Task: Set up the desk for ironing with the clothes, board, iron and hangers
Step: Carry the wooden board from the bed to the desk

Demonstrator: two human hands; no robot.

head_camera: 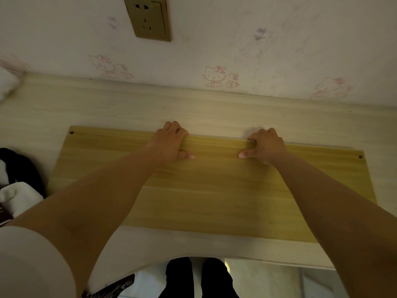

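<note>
A: The board point(214, 190) lies flat on the desk point(129, 108), near the middle, with its long side along the wall point(214, 39). Is it in place already?

B: It seems nearly so. The left hand point(169, 143) and the right hand point(266, 145) both grip its far edge: the fingers are curled over that edge and each thumb presses flat on the top face. So the person is placing or adjusting it, in my judgement.

A: How does the board look?

B: It is a plain rectangular panel, yellow wood grain, more saturated than the pale desk under it. There is a small dark hole point(71, 132) in the far left corner and another hole point(360, 157) in the far right corner. It sits a little turned, not fully parallel to the wall. A strip of desk shows between its far edge and the wall, and its near edge stays just inside the front of the desk.

A: And the other things of the task?

B: At the left edge there is a pile of dark and white cloth point(19, 186), probably the clothes, but one cannot tell which garments. No iron and no hangers are visible. A wall socket point(148, 18) is above the desk, which would suit the iron later.

A: So what is left?

B: Most of it: to release the board, then to bring the clothes, the iron and the hangers.
</note>
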